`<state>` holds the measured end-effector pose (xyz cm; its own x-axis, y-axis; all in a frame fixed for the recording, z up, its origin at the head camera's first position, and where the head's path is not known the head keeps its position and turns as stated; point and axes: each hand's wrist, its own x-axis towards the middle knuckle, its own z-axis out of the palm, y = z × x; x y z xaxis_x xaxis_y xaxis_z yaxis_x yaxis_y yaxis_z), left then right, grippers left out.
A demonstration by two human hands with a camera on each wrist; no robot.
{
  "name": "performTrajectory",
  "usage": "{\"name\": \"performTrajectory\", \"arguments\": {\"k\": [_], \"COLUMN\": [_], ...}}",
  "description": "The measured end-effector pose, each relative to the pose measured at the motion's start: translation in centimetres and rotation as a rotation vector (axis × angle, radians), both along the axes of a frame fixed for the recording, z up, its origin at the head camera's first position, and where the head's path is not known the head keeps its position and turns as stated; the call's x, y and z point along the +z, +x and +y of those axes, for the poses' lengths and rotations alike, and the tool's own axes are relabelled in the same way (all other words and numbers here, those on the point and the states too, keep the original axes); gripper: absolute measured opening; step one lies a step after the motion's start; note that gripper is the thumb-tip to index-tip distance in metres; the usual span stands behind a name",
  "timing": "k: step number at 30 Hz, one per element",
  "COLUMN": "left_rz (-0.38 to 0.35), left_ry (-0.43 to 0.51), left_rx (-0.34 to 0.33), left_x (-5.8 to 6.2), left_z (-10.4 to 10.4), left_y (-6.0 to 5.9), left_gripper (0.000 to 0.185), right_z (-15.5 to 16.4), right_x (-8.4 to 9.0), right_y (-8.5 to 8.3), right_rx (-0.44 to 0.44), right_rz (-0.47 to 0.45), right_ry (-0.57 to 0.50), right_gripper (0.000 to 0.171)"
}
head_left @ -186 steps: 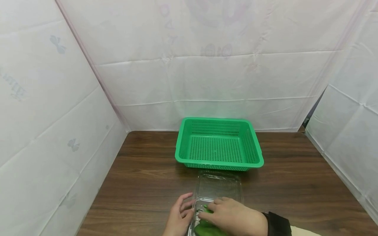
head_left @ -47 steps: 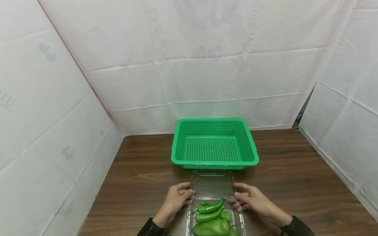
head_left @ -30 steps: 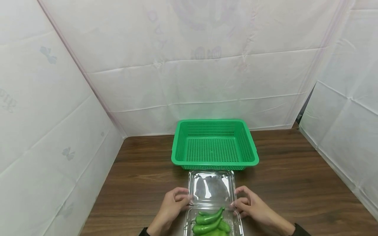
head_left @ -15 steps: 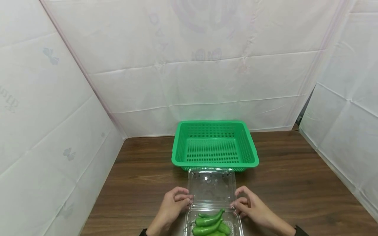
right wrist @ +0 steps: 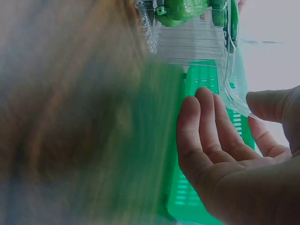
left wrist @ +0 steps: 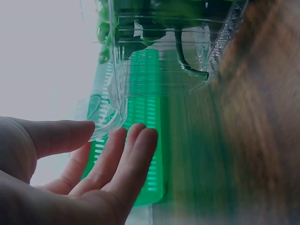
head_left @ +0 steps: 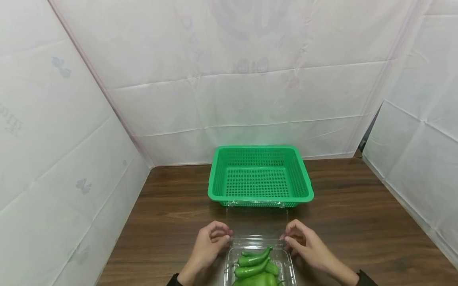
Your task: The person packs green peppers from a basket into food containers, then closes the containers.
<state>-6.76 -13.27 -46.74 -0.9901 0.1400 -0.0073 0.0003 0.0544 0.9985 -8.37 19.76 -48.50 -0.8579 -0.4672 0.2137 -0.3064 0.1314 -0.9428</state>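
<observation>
A clear plastic clamshell box (head_left: 229,274) stands at the near edge of the head view, its clear lid (head_left: 257,220) raised behind it. Inside lie several green peppers (head_left: 252,260), long thin ones and a fat one at the front, cut off by the frame edge. My left hand (head_left: 209,246) pinches the lid's left edge near the hinge. On the opposite side my right hand (head_left: 305,246) pinches the lid's right edge. Both wrist views show the lid's curved plastic edge (left wrist: 119,115) between thumb and forefinger, the other fingers held off it.
Right behind the lid a green perforated basket (head_left: 260,198) sits on the dark wooden table (head_left: 171,222), with nothing in it. White sheeting (head_left: 171,145) walls the table at the back and both sides.
My right hand has left the peppers, and both hands now hold the lid. It has risen from lying back on the table to a steeper tilt.
</observation>
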Motion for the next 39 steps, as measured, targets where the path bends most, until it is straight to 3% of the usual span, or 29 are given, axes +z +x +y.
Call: {"name": "performTrajectory", "arguments": {"k": [5,17,21,26,28,34,39], "left_rz": [0.097,0.116,0.077,0.099,0.104,0.069,0.094], "left_ry": [-0.093,-0.195,-0.201,-0.198,-0.188,-0.133,-0.106], "left_rx": [0.069,0.154,0.159,0.167,0.173,0.184,0.183], "left_x": [0.1,0.1,-0.1,-0.2,-0.2,-0.1,0.1], "left_z": [0.1,0.5,0.5,0.6,0.6,1.0,1.2], "left_y": [-0.8,-2.6,-2.8,-2.9,-3.0,-3.0,-2.8], "left_gripper": [0.019,0.016,0.016,0.015,0.015,0.015,0.01], "right_z": [-0.3,-0.8,-0.5,0.0,0.2,0.5,0.6], "right_x": [0.4,1.7,2.4,3.4,3.8,4.5,4.4], "right_y": [-0.9,-2.6,-2.5,-2.2,-2.2,-2.1,-1.8], "right_rx": [-0.161,-0.316,-0.301,-0.188,-0.161,-0.124,-0.121], "right_rz": [0.171,0.287,0.195,-0.041,-0.096,-0.14,-0.133], "right_ry": [0.12,0.176,0.152,-0.02,-0.069,-0.131,-0.139], "right_gripper": [0.012,0.013,0.014,0.031,0.037,0.041,0.036]}}
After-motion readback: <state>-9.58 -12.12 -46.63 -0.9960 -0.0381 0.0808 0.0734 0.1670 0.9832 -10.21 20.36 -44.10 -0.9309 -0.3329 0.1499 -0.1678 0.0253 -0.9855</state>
